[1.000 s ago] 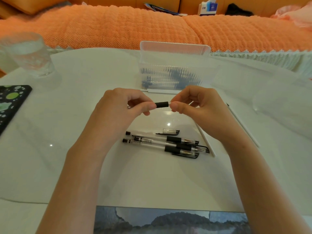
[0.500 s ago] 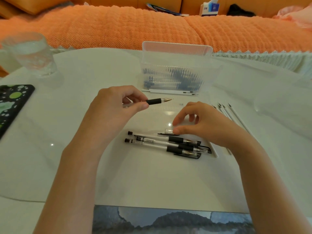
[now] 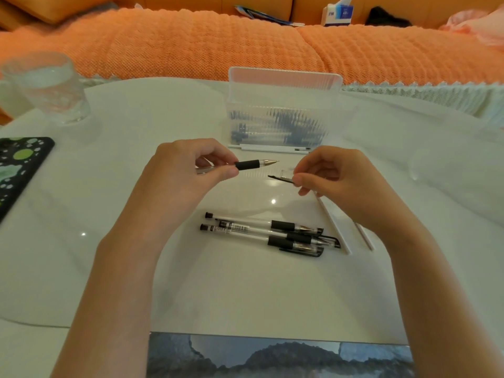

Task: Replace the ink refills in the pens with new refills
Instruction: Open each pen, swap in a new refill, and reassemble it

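Head view: the left hand (image 3: pixel 185 173) pinches a pen (image 3: pixel 255 164) by its barrel, thumb against fingers, the black grip and metal tip pointing right and level above the white table (image 3: pixel 109 268); the right hand (image 3: pixel 335 181) grips a clear pen cap (image 3: pixel 283 177) with a black clip between thumb and forefinger, just right of the tip and apart from it; three capped pens (image 3: pixel 267 233) lie side by side nearer the person; thin white refills (image 3: pixel 334 226) rest beside them, partly under the right wrist; a ribbed clear box (image 3: pixel 281 110) stands open behind.
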Tool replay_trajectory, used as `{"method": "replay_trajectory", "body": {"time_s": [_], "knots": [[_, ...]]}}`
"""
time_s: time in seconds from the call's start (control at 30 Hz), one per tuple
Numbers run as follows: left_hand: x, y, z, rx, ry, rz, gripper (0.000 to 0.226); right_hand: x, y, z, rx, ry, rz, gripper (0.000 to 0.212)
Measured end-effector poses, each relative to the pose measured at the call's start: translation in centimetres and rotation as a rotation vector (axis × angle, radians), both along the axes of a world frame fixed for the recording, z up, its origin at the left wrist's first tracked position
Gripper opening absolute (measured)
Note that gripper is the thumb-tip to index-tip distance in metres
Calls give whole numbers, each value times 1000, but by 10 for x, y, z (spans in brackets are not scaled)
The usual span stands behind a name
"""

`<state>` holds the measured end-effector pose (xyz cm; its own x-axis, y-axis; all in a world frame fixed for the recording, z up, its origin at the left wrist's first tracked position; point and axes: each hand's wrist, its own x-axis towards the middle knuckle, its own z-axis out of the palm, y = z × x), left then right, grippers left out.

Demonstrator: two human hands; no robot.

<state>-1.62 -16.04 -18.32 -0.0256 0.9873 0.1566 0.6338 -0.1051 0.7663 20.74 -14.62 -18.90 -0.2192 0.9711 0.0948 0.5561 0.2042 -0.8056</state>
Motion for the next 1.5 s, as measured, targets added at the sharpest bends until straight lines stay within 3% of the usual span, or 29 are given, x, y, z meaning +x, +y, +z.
{"method": "replay_trajectory", "body": {"time_s": [0.37, 0.73, 1.23, 1.37, 1.5], "knots": [[2, -2, 2, -8, -17, -23, 6, -3, 3, 2, 77, 168, -61, 8], [11, -2, 1, -17, -66, -118, 10, -15, 2, 1, 76, 272, 12, 15], [19, 0, 0, -37, -74, -127, 8, -11, -4, 2, 117, 307, -18, 15], [24, 4, 2, -15, -71, -137, 4, -6, -6, 2, 74, 234, -71, 19], [22, 10, 1, 51, -38, -60, 6, 2, -10, 0, -34, -38, -59, 21]]}}
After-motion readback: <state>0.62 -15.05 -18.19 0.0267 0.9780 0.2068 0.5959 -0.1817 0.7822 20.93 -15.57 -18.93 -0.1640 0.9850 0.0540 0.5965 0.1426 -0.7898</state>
